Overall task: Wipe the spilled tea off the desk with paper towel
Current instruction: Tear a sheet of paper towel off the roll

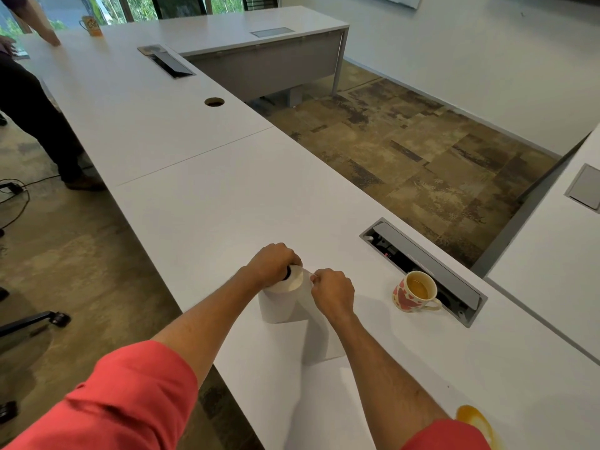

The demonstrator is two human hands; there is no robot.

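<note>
White paper towel roll [281, 300] stands upright on the long white bench [194, 196], long axis vertical; left hand [272, 263] curls over its top end, fingers gripping the core, while right hand [332, 292] pinches the loose white sheet [321, 336] hanging off the roll's right side. Amber tea spill [477, 420] lies on the bench's near right, well apart from the roll, nearer the right arm. Heart-patterned cup [415, 292] sits right of the roll.

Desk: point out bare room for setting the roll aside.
Bare desk beyond the paper towel roll, up to the round cable hole. Crowded rightward: mug, open cable box. Spilled tea lies near the right elbow.
</note>
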